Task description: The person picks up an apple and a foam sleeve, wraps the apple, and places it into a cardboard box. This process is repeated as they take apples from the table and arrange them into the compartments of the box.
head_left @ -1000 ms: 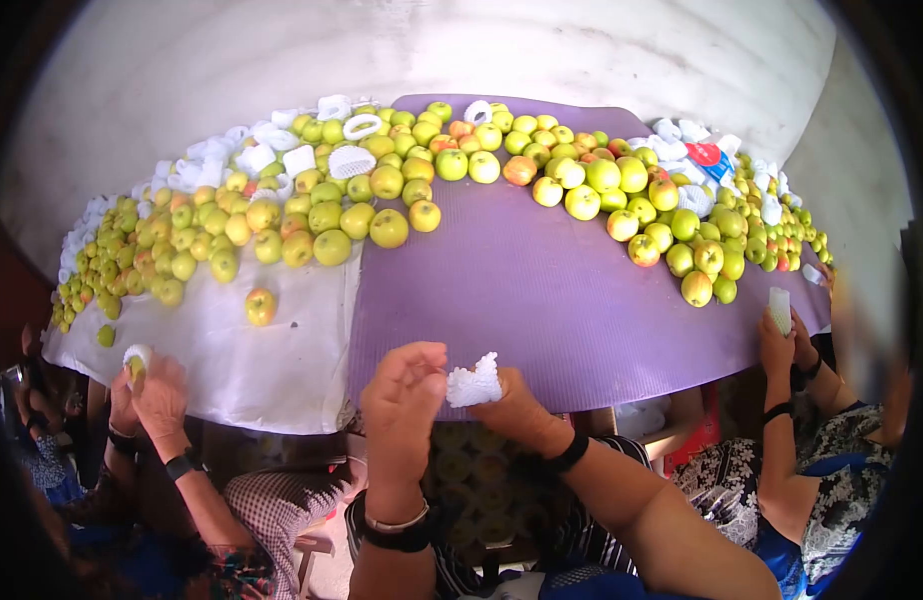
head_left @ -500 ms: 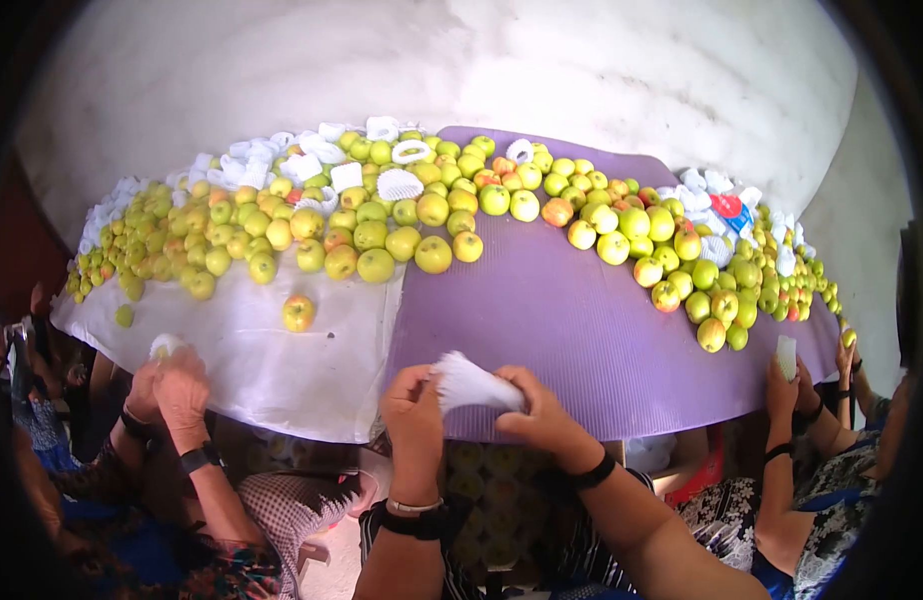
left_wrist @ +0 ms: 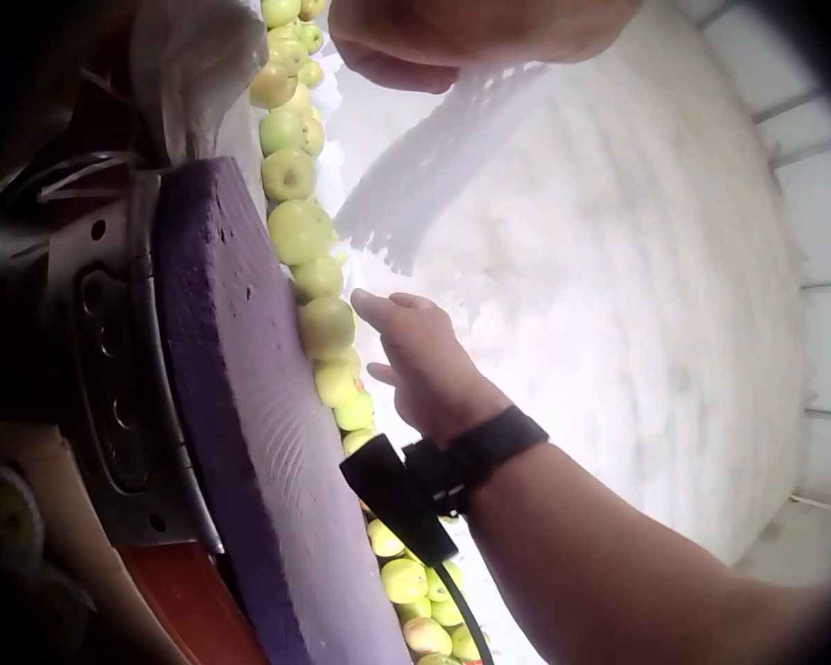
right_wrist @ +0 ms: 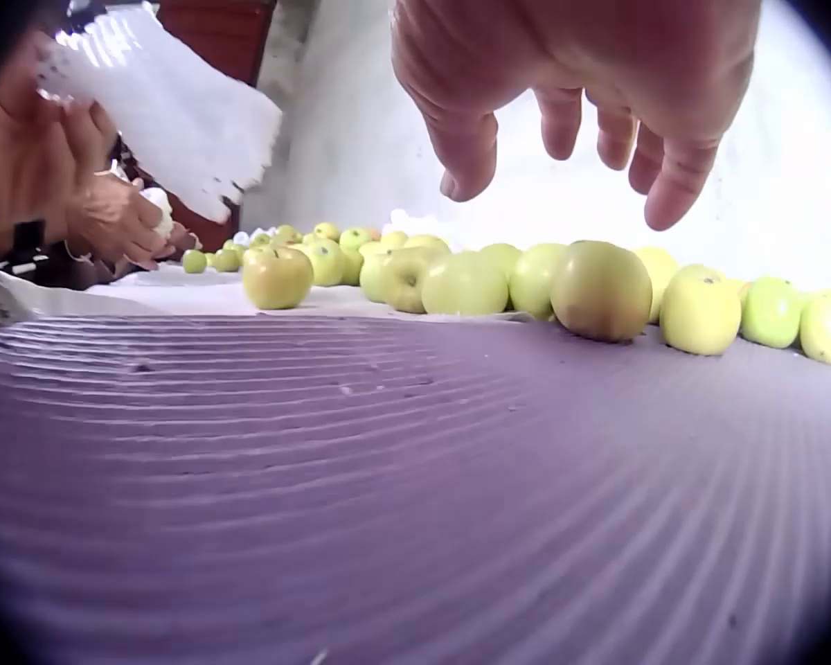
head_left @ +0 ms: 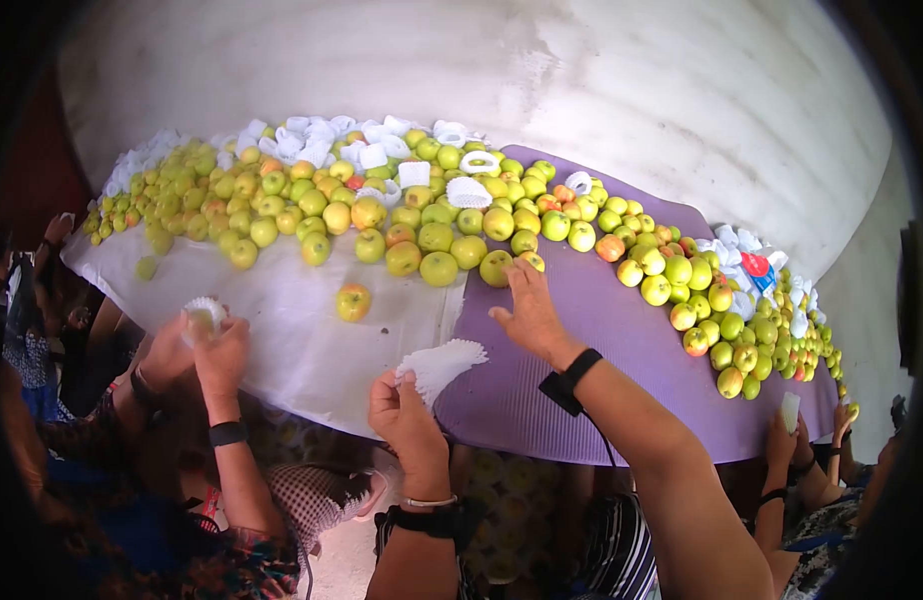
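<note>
My left hand [head_left: 414, 428] pinches a white foam net sleeve [head_left: 444, 366] by its lower end, and the sleeve fans out toward the right. In the left wrist view this foam net [left_wrist: 436, 160] hangs below the fingers. My right hand [head_left: 535, 315] reaches over the front edge of the apple pile, fingers spread and holding nothing. Seen from the right wrist, the hand [right_wrist: 582, 69] is above the apples, its fingertips pointing down over a yellow-green apple [right_wrist: 603, 294]. The same front row shows as an apple [head_left: 497, 268] by the fingertips in the head view.
Yellow-green apples [head_left: 312, 200] are heaped along the back of the table, with loose foam nets [head_left: 317, 140] behind. One apple [head_left: 354, 302] lies alone on the white sheet [head_left: 282, 340]. A purple ribbed mat [head_left: 602, 400] covers the right. People work at both sides; one holds a netted apple.
Both hands held the foam sleeve half a second ago. The right hand has let go and moved forward to the apples, while the left keeps the sleeve. The head view has shifted.
</note>
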Action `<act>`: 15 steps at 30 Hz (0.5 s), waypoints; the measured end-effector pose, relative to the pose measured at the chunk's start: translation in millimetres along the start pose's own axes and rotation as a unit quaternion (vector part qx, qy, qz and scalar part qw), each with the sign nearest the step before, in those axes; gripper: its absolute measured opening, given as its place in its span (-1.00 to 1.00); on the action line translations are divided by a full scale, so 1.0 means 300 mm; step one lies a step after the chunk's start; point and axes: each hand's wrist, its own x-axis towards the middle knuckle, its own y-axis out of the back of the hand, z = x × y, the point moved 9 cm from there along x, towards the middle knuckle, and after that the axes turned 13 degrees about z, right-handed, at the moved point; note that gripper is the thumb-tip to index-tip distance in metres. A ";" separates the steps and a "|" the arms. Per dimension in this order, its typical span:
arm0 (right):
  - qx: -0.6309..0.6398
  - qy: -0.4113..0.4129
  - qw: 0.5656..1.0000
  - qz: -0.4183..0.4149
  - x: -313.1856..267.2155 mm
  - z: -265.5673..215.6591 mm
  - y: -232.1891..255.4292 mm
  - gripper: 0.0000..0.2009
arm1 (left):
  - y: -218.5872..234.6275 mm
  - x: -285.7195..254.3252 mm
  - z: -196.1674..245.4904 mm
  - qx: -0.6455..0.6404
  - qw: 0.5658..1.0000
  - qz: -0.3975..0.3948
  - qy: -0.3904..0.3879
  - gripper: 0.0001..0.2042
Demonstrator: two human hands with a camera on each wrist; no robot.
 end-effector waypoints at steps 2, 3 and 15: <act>-0.028 -0.020 0.999 -0.030 0.047 0.025 -0.076 -0.33 | 0.002 0.012 0.002 -0.033 0.999 0.004 0.021 -0.95; -0.025 -0.019 0.999 -0.031 0.061 0.024 -0.100 -0.33 | 0.004 0.020 0.004 -0.032 0.999 0.007 0.018 -0.95; -0.103 -0.115 0.988 0.005 0.054 0.122 -0.140 -0.44 | 0.005 0.039 0.014 -0.032 0.999 0.010 0.016 -0.93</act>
